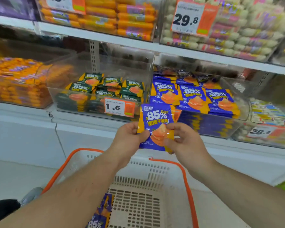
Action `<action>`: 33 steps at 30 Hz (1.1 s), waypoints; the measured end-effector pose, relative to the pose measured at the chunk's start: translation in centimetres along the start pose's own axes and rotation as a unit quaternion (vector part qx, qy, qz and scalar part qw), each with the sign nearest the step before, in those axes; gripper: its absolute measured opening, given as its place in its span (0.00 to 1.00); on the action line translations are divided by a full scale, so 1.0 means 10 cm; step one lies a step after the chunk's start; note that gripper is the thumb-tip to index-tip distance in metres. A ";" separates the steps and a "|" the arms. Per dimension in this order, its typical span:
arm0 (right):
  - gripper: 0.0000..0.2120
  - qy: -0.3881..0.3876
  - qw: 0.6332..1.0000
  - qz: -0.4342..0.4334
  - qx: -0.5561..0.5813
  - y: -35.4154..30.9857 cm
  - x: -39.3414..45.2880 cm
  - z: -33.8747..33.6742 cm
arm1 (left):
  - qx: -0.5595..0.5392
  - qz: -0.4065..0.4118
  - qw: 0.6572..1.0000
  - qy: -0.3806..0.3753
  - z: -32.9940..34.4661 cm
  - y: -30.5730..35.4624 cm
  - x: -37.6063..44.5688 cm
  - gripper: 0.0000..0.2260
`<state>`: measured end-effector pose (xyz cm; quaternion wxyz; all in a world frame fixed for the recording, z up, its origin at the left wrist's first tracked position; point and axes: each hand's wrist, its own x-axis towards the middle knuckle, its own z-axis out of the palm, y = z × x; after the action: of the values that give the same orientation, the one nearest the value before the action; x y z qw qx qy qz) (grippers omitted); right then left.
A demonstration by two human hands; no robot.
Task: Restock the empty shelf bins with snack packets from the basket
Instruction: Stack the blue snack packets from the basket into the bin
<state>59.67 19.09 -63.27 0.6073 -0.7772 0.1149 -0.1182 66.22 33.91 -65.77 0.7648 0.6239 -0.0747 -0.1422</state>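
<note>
**A:** While both hands are hovering above the basket [187, 176], they're holding one blue-and-orange snack packet [156, 122] upright between them. The left hand [130, 137] is pinching its lower left edge, thumb on the front; the right hand [186, 142] is pinching the lower right corner with thumb and curled fingers.

**B:** And the packet is looking light to me, a thin glossy foil pouch. It's catching the light, so I'd judge it slippery, and soft enough to crumple.

**A:** Agreed. The sealed edges are the place to take it, exactly where those fingers are sitting now, rather than squeezing the middle.

**B:** Where is it heading?

**A:** Probably the clear bin of blue packets [201, 99] just behind it and to the right, already well stocked. The bin of green packets [104, 89] is sitting to the left, carrying a 1.6 price tag [119, 107].

**B:** Anything standing in the way?

**A:** The bin's clear front wall is rising in front of the stack, so the packet is needing a lift over it, and the shelf above [155, 46] is leaving limited headroom. A few more blue packets [100, 213] are lying in the basket's near left corner.
</note>
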 end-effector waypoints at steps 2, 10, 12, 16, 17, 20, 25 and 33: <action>0.15 0.012 0.999 0.004 0.035 -0.11 0.03 -0.11 | -0.011 0.004 1.000 -0.028 0.21 0.17 0.05 0.07; 0.24 0.106 0.992 0.003 0.061 -0.52 0.74 -0.86 | 0.480 0.292 0.823 0.085 0.45 0.59 0.88 0.23; 0.26 0.115 0.993 0.008 0.029 -0.66 0.94 -0.94 | 0.573 0.296 0.761 0.071 0.45 0.66 1.10 0.36; 0.27 0.116 0.990 0.001 -0.083 -0.77 1.45 -1.02 | 0.631 0.261 0.729 0.046 0.45 0.58 1.32 0.43; 0.26 0.117 0.986 0.000 -0.116 -0.78 1.57 -1.01 | 0.620 0.269 0.735 0.053 0.45 0.54 1.33 0.41; 0.12 0.115 0.980 0.008 -0.163 -0.84 1.89 -0.98 | 0.592 0.256 0.760 0.076 0.45 0.48 1.32 0.41; 0.06 0.106 0.957 0.029 -0.269 -0.75 2.34 -0.96 | 0.590 0.261 0.758 0.099 0.47 0.45 1.33 0.39; 0.14 0.077 0.845 0.000 -0.528 -0.56 2.61 -0.89 | 0.576 0.290 0.756 0.113 0.48 0.42 1.32 0.34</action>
<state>81.68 3.89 -54.58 0.0939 -0.9688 0.2066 -0.0992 77.91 26.13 -61.51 0.2687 0.9065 -0.2329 0.2276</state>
